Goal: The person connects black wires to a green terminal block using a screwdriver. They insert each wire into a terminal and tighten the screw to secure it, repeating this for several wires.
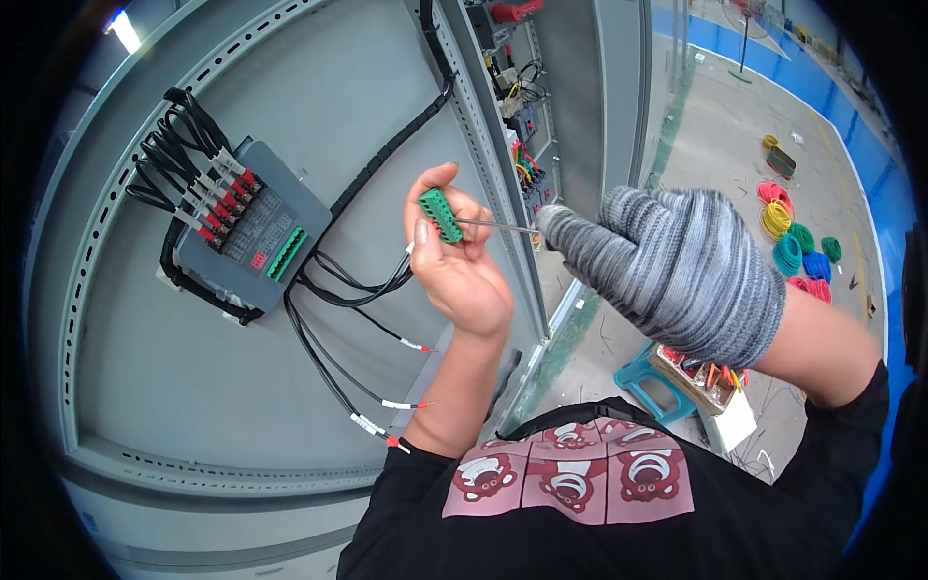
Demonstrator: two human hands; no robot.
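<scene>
Between the thumb and fingers of my bare left hand (462, 261) is a green terminal block plug (441, 215), with a row of openings along its face. My right hand (677, 271), in a grey knitted glove, is closed around a screwdriver, whose handle the glove hides. The thin metal screwdriver shaft (498, 226) runs leftward, its tip at the side of the plug. Black wires (372, 288) lead from the cabinet door to my left hand; their ends there are hidden. Other loose wires with white sleeves and a red ferrule (392, 442) hang below.
A grey meter module (253, 227) with a green socket (286, 254) and black wires is mounted on the cabinet door (232, 387). Electrical components (522, 121) fill the cabinet behind. A blue stool (652, 382) holds a parts box; coloured wire coils (788, 249) lie on the floor at right.
</scene>
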